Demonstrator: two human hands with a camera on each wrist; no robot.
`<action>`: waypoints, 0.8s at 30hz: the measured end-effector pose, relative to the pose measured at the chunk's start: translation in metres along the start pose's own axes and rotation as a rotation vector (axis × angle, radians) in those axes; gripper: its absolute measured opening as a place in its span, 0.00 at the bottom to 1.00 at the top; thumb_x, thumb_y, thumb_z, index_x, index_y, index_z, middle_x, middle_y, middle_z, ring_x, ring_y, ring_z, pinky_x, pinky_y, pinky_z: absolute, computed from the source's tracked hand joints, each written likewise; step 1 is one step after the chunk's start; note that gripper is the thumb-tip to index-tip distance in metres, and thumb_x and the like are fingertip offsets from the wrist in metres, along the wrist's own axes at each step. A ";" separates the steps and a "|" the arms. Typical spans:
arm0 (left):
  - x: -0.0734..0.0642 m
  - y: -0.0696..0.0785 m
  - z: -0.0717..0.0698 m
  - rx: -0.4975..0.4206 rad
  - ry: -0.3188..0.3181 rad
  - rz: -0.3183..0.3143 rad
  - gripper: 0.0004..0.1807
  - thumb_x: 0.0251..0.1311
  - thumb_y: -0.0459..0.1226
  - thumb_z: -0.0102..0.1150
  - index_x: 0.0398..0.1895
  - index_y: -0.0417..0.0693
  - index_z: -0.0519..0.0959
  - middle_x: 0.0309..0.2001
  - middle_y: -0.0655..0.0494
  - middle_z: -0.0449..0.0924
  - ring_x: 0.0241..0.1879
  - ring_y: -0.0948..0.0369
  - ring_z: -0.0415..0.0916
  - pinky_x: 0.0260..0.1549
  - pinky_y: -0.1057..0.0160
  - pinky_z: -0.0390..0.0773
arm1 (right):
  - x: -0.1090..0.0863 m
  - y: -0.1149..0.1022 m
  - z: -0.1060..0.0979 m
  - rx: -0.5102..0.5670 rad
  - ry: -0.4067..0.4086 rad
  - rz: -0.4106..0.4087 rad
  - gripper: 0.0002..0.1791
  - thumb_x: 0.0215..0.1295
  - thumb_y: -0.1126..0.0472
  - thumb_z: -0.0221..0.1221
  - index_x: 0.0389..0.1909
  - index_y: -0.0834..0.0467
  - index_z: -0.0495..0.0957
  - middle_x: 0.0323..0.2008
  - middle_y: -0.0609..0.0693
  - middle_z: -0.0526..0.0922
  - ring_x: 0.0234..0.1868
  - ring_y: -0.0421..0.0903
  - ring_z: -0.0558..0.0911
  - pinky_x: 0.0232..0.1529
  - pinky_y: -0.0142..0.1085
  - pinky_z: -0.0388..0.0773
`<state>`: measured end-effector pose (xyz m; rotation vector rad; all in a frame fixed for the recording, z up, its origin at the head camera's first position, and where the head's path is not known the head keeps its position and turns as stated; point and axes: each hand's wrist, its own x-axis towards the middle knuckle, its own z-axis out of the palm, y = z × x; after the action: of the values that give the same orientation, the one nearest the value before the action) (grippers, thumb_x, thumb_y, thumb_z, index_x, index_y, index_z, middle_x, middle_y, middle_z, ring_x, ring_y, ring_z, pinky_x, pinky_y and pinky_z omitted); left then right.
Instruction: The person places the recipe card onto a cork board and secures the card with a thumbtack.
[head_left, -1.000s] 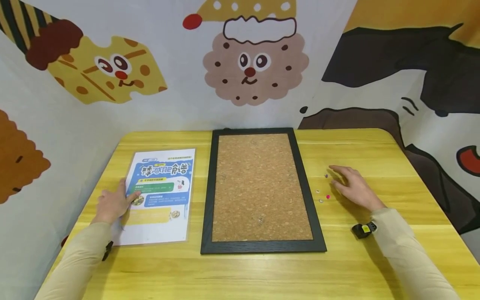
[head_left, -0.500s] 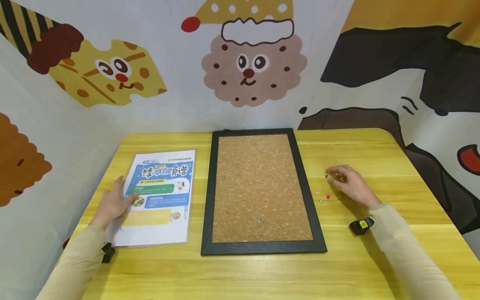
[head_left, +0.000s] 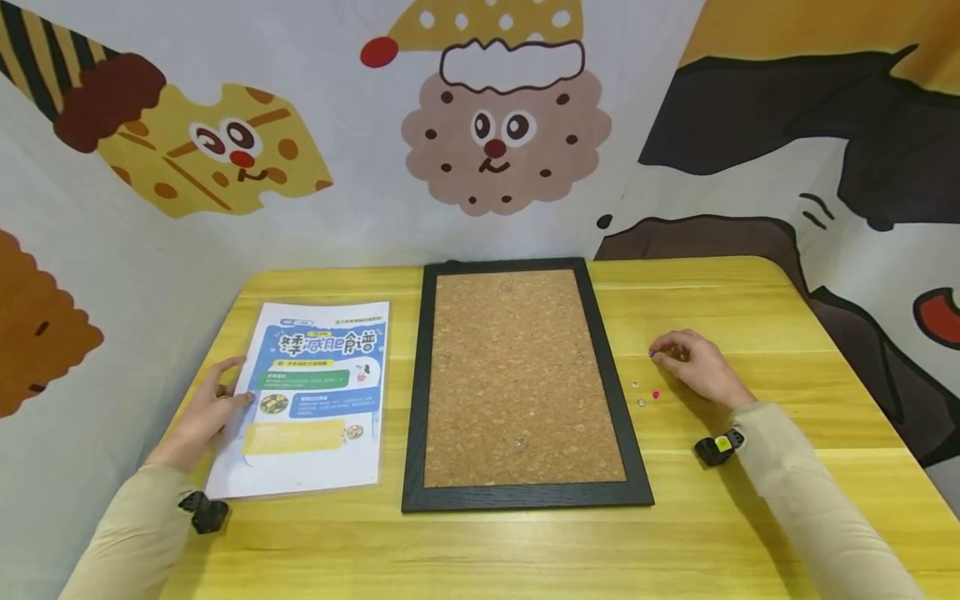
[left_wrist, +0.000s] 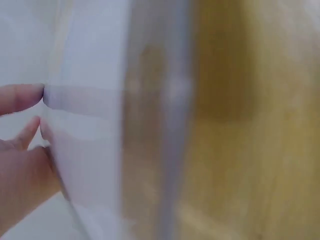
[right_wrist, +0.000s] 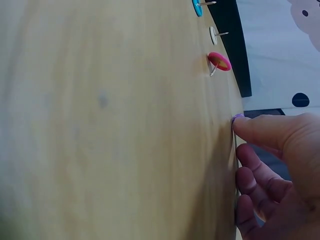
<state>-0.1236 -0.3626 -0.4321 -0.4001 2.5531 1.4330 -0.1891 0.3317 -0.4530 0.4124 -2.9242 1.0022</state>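
My left hand [head_left: 197, 418] grips the left edge of a laminated printed sheet [head_left: 322, 467], thumb over the front and fingers behind. The sheet's left side is tilted up; the left wrist view shows its blurred clear edge [left_wrist: 175, 130]. My right hand [head_left: 696, 367] pinches a purple thumbtack [right_wrist: 237, 117] between thumb and index finger, right at the tabletop. The tack is mostly covered by the thumb. Beside that hand lie a pink thumbtack [right_wrist: 219, 61], a white thumbtack [right_wrist: 213, 35] and a blue thumbtack [right_wrist: 197, 7].
A corkboard [head_left: 525, 375] in a black frame [head_left: 525, 497] lies between the sheet and the thumbtacks. The yellow wooden table [head_left: 480, 550] meets a wall with a printed cartoon cloth [head_left: 337, 225] behind and at the left.
My left hand has slid left to the sheet's edge and raised that side slightly. The fingers of my right hand have closed together on the purple thumbtack.
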 end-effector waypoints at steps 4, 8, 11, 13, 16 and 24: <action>-0.001 -0.001 -0.004 -0.220 -0.084 -0.021 0.43 0.64 0.26 0.43 0.77 0.56 0.38 0.54 0.38 0.60 0.34 0.64 0.74 0.30 0.63 0.76 | 0.000 0.000 0.001 0.004 0.001 0.003 0.05 0.67 0.66 0.59 0.40 0.61 0.81 0.38 0.56 0.78 0.35 0.50 0.70 0.36 0.39 0.67; 0.000 -0.001 -0.006 -0.402 -0.144 -0.013 0.45 0.59 0.20 0.43 0.74 0.62 0.41 0.51 0.47 0.64 0.35 0.65 0.76 0.30 0.64 0.76 | 0.001 0.000 0.003 0.006 0.002 0.012 0.05 0.67 0.67 0.59 0.41 0.62 0.81 0.38 0.56 0.78 0.35 0.50 0.70 0.36 0.39 0.67; 0.000 -0.001 -0.007 -0.540 -0.192 0.000 0.46 0.59 0.17 0.43 0.73 0.63 0.42 0.49 0.54 0.65 0.38 0.63 0.76 0.31 0.64 0.75 | 0.001 -0.001 0.003 0.006 0.007 0.015 0.05 0.67 0.66 0.59 0.41 0.62 0.81 0.38 0.56 0.78 0.35 0.50 0.70 0.36 0.40 0.67; 0.000 -0.001 -0.008 -0.598 -0.202 0.011 0.45 0.59 0.17 0.43 0.72 0.63 0.45 0.47 0.56 0.67 0.39 0.63 0.76 0.31 0.65 0.75 | 0.001 -0.003 0.003 0.009 0.010 0.010 0.05 0.67 0.65 0.59 0.40 0.62 0.81 0.37 0.56 0.78 0.35 0.50 0.69 0.36 0.40 0.66; -0.002 -0.001 -0.009 -0.644 -0.193 0.022 0.42 0.61 0.17 0.45 0.70 0.65 0.51 0.48 0.59 0.66 0.39 0.65 0.75 0.29 0.68 0.74 | 0.001 -0.005 0.003 0.026 0.017 -0.004 0.05 0.67 0.65 0.59 0.40 0.62 0.81 0.36 0.55 0.79 0.34 0.50 0.70 0.35 0.39 0.66; -0.005 0.009 -0.014 -0.751 -0.223 0.137 0.40 0.64 0.17 0.44 0.73 0.58 0.52 0.56 0.63 0.61 0.45 0.67 0.76 0.35 0.70 0.77 | -0.002 -0.007 -0.001 0.091 0.040 0.023 0.05 0.68 0.65 0.58 0.40 0.63 0.79 0.35 0.56 0.82 0.34 0.46 0.76 0.34 0.29 0.70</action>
<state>-0.1222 -0.3696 -0.4159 -0.1434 1.8215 2.3108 -0.1858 0.3277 -0.4481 0.3579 -2.8623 1.1367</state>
